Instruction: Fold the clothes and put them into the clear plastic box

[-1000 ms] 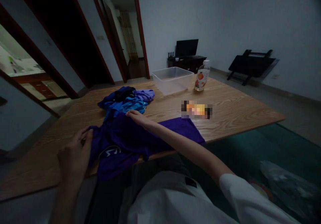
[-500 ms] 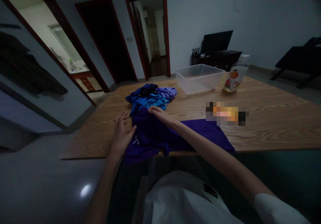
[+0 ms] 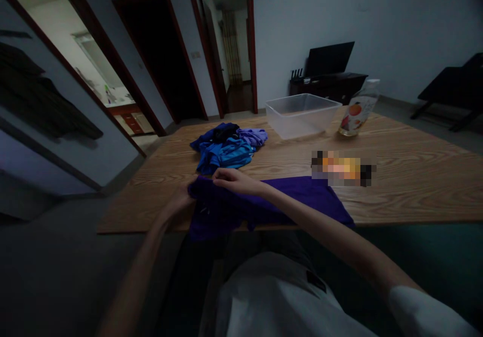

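A dark purple garment (image 3: 298, 193) with a small white mark lies along the near edge of the table, part of it hanging over that edge. My right hand (image 3: 232, 180) pinches its raised upper left part between curled fingers. At the garment's left edge is my left hand (image 3: 180, 201), its fingers hidden behind or under the cloth, so their grip does not show. Just beyond both hands sits a crumpled pile of blue, black and lilac clothes (image 3: 226, 152), apart from the purple one.
A clear plastic bin (image 3: 298, 123) stands at the back of the wooden table (image 3: 407, 176). Right of it is a bottle (image 3: 356, 113) with a fruit label and some yellowish liquid. A pixelated item (image 3: 343, 168) lies close behind the garment.
My left hand has gone from spread fingers beside the garment to being partly covered by its left edge. My right hand has drawn the cloth nearer, away from the blue pile.
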Motion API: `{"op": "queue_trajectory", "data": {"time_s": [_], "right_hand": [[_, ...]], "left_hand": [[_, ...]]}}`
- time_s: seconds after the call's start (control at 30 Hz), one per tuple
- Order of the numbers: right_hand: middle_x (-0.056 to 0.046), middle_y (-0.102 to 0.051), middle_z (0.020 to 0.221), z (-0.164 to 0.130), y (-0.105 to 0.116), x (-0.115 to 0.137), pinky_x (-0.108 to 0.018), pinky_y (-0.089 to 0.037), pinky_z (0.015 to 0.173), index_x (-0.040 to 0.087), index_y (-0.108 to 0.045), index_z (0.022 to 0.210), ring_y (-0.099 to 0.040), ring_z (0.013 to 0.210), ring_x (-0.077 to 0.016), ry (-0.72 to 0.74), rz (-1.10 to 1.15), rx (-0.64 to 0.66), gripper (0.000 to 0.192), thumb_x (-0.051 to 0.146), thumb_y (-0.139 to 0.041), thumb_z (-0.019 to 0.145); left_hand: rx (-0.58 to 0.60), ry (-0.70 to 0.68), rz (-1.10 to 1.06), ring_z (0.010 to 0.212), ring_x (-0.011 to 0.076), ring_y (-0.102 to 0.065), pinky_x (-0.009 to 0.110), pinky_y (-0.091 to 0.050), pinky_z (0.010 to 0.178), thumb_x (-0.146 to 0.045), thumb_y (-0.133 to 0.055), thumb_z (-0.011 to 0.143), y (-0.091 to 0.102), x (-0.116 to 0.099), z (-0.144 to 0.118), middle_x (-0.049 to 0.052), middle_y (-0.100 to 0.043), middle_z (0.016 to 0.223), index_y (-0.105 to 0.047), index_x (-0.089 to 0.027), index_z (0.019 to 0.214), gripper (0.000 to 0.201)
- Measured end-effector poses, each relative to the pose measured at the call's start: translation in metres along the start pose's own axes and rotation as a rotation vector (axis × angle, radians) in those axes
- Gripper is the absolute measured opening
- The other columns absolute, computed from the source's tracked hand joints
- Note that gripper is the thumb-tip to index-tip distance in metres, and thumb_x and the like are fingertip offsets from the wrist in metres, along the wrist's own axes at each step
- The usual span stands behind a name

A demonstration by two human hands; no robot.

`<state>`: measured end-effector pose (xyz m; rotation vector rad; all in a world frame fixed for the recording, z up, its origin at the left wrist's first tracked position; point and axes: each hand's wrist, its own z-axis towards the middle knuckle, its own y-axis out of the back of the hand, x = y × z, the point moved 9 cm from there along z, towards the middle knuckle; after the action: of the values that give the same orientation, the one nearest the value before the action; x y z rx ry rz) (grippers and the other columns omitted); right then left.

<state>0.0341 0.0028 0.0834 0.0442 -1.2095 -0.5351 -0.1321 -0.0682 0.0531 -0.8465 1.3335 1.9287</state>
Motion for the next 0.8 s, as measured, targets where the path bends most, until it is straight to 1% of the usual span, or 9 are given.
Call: {"op": "queue_trajectory", "data": {"time_s": [0.1, 0.2, 0.3, 0.4, 0.5, 0.57, 0.63, 0.7, 0.8], "right_hand": [[-0.006, -0.073, 0.118, -0.03, -0.032, 0.017, -0.03, -0.051, 0.095, 0.018, -0.069, 0.122, -0.068, 0.104, -0.0195, 0.07, -0.185, 0.172, 0.023, 0.033, -0.056, 0.11], [-0.012, -0.074, 0.132, -0.07, -0.051, 0.033, -0.034, -0.051, 0.105, 0.018, -0.066, 0.136, -0.069, 0.119, -0.0219, 0.135, -0.446, 0.26, 0.029, 0.024, -0.061, 0.108], [-0.015, -0.07, 0.143, -0.115, -0.046, 0.04, -0.04, -0.046, 0.12, 0.017, -0.063, 0.144, -0.061, 0.14, -0.0249, 0.143, -0.61, 0.241, 0.038, 0.024, -0.065, 0.106], [-0.016, -0.06, 0.159, -0.159, -0.027, 0.029, -0.047, -0.039, 0.128, 0.018, -0.052, 0.159, -0.05, 0.153, -0.0285, 0.06, -0.736, 0.211, 0.061, 0.029, -0.072, 0.103], [-0.013, -0.042, 0.174, -0.19, -0.016, 0.01, -0.053, -0.029, 0.134, 0.022, -0.037, 0.169, -0.039, 0.161, -0.0311, -0.033, -0.875, 0.189, 0.08, 0.026, -0.075, 0.099], [-0.013, -0.036, 0.177, -0.197, -0.018, 0.003, -0.058, -0.023, 0.136, 0.024, -0.036, 0.17, -0.033, 0.164, -0.0332, -0.075, -0.952, 0.146, 0.081, 0.026, -0.075, 0.1], [-0.014, -0.03, 0.179, -0.193, -0.028, 0.003, -0.063, -0.018, 0.136, 0.027, -0.033, 0.171, -0.028, 0.166, -0.037, -0.08, -1.005, 0.098, 0.084, 0.032, -0.078, 0.1], [-0.012, -0.025, 0.181, -0.182, -0.049, 0.006, -0.065, -0.015, 0.136, 0.03, -0.028, 0.173, -0.023, 0.167, -0.0385, -0.035, -1.032, 0.092, 0.089, 0.039, -0.078, 0.1], [-0.011, -0.032, 0.179, -0.165, -0.085, 0.006, -0.06, -0.018, 0.137, 0.027, -0.032, 0.171, -0.028, 0.165, -0.0343, 0.055, -1.057, 0.109, 0.069, 0.039, -0.062, 0.11]], "left_hand": [[0.075, -0.027, 0.076, 0.091, 0.0261, -0.067, 0.038, -0.056, 0.089, -0.02, -0.072, 0.072, 0.003, -0.003, -0.02, 0.007, -0.072, 0.091, -0.072, -0.023, 0.072, 0.002], [0.187, -0.028, 0.16, 0.109, 0.0293, -0.069, 0.041, -0.056, 0.099, -0.02, -0.074, 0.073, 0.002, -0.001, -0.046, 0.01, -0.075, 0.11, -0.076, -0.024, 0.075, 0.006], [0.323, 0.006, 0.291, 0.13, 0.0314, -0.066, 0.046, -0.053, 0.112, -0.032, -0.071, 0.09, 0.006, 0.004, -0.075, 0.011, -0.071, 0.138, -0.082, -0.028, 0.103, 0.017], [0.428, 0.035, 0.362, 0.14, 0.0297, -0.061, 0.047, -0.048, 0.121, -0.042, -0.057, 0.105, 0.012, 0.008, -0.096, 0.009, -0.066, 0.15, -0.08, -0.03, 0.121, 0.03], [0.363, 0.082, 0.385, 0.142, 0.0271, -0.059, 0.045, -0.045, 0.125, -0.049, -0.046, 0.111, 0.014, 0.014, -0.092, 0.006, -0.065, 0.152, -0.073, -0.031, 0.133, 0.04], [0.235, 0.097, 0.432, 0.143, 0.0281, -0.058, 0.047, -0.043, 0.126, -0.056, -0.046, 0.11, 0.012, 0.019, -0.078, 0.009, -0.063, 0.152, -0.064, -0.027, 0.145, 0.049], [0.163, 0.086, 0.518, 0.143, 0.0316, -0.058, 0.052, -0.042, 0.126, -0.064, -0.052, 0.105, 0.003, 0.024, -0.062, 0.014, -0.062, 0.152, -0.059, -0.022, 0.15, 0.062], [0.163, 0.044, 0.609, 0.141, 0.0348, -0.058, 0.056, -0.042, 0.124, -0.07, -0.059, 0.099, -0.007, 0.029, -0.049, 0.016, -0.063, 0.15, -0.062, -0.019, 0.146, 0.07], [0.223, -0.066, 0.671, 0.132, 0.0339, -0.064, 0.052, -0.051, 0.116, -0.069, -0.066, 0.091, -0.013, 0.033, -0.042, 0.013, -0.071, 0.138, -0.075, -0.025, 0.128, 0.058]]}}
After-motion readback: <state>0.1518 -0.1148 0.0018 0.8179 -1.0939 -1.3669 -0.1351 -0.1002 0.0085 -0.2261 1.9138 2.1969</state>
